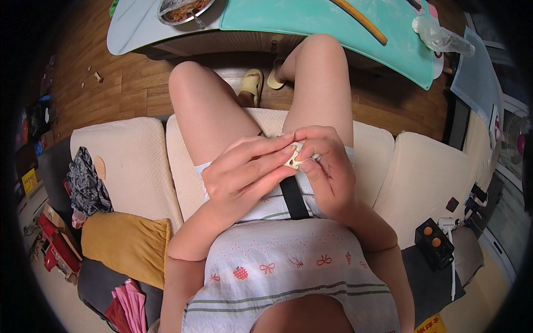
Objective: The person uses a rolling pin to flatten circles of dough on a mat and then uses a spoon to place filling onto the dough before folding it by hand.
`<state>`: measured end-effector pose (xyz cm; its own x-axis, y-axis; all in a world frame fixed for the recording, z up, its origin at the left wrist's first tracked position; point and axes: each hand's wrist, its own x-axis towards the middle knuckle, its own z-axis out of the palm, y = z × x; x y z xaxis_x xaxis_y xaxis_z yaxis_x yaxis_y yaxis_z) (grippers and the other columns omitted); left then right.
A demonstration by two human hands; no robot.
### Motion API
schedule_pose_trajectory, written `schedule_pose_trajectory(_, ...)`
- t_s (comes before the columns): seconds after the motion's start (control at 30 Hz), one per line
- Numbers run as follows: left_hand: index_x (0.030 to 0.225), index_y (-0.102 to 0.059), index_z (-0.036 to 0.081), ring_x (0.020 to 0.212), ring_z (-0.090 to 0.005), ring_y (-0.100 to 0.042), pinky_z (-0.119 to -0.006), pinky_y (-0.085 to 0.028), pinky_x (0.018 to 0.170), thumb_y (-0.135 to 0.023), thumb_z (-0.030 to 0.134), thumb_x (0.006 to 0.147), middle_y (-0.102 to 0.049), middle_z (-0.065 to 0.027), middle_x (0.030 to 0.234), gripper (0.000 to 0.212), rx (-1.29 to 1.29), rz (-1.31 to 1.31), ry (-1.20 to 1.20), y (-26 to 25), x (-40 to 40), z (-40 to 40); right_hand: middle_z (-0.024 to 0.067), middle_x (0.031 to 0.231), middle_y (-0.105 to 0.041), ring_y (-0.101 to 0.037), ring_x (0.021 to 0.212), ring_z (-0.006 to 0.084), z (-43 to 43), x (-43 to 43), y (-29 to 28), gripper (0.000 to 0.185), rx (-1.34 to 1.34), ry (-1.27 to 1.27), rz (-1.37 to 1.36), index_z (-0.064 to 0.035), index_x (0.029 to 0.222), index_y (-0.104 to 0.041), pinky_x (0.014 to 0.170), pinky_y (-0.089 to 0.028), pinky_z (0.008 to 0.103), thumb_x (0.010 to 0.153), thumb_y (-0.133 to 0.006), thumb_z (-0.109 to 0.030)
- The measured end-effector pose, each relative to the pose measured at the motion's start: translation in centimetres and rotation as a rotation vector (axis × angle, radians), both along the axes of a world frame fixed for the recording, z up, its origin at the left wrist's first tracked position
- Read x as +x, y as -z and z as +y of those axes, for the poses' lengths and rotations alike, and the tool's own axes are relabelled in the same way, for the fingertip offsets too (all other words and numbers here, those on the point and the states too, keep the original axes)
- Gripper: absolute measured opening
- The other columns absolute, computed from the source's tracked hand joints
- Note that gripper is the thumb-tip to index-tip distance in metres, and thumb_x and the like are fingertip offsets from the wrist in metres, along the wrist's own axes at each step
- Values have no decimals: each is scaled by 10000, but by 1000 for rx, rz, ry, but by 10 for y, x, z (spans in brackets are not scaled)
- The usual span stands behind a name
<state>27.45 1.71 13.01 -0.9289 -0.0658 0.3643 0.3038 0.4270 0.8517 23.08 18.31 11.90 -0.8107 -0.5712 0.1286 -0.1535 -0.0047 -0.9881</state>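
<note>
Both of my hands meet above my lap around a small piece of pale dough (295,156), gathered into folds with a small dark opening. My left hand (245,166) holds its left side with the fingertips. At its right side, my right hand (329,166) pinches the dough between thumb and fingers. Part of the dough is hidden by the fingers. Ahead, on the table, a metal bowl (167,17) holds a reddish-brown minced filling and a spoon (195,17), with plastic film partly over it. A wooden rolling pin (364,23) rests on a turquoise mat (258,18).
The table (125,35) stands beyond my knees. A clear plastic bag (443,38) lies at the mat's right edge. Beside me on the sofa (125,154) are a mustard cushion (123,241), a dark patterned cloth (86,185) and a black box-shaped device (434,244).
</note>
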Motion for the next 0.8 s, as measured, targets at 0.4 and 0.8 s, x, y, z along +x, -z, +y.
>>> schedule_pose_trajectory(0.4, 943, -687, -12, 742, -230, -622, -281, -477, 624, -778, 44, 625, -662, -125, 928, 335, 2, -31, 47, 0, -2, -3, 140, 1158, -494, -526, 839, 153, 0, -3, -4, 111, 28, -20, 27, -29, 989, -506, 652, -438, 241, 882, -511, 3)
schedule_pose_trajectory(0.8, 867, -689, -1, 735, -231, -616, -285, -491, 637, -771, 17, 620, -666, -106, 883, 260, -26, 17, 36, 1, -1, -3, 175, 1182, -480, -517, 929, 191, 4, -6, -2, 146, -61, -113, -25, -19, 1042, -465, 817, -431, 303, 903, -423, 0)
